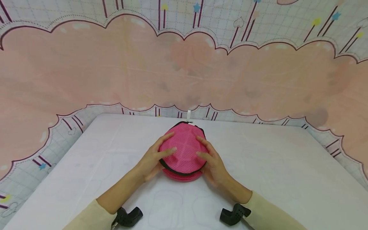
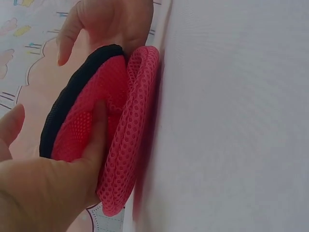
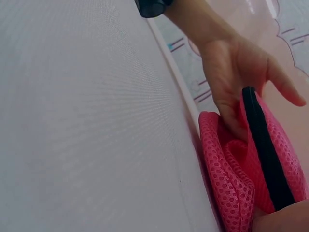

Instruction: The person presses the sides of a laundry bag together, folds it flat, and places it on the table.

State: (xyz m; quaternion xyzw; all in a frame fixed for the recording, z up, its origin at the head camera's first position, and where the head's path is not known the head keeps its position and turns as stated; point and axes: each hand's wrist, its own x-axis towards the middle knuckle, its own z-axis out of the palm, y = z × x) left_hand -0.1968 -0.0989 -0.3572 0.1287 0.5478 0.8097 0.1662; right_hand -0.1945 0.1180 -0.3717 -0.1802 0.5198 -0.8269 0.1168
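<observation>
— Grip: left hand point(image 1: 152, 159) and right hand point(image 1: 212, 163) cupping pink mesh pouch point(image 1: 184, 150), fingers curled round its sides, on white table point(image 1: 287, 166).
— Handling: probably soft, light, squashable; best held at black zipper rim point(image 2: 72, 92).

Pink mesh-cloth pouch point(image 1: 184, 150) (matt, black-trimmed), smooth tabletop point(image 1: 287, 179)

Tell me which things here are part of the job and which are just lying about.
In use:
pink mesh pouch
left hand, gripping the pouch's left side
right hand, gripping its right side

Lying about:
white table under the pouch
patterned pink cloth behind it
</observation>
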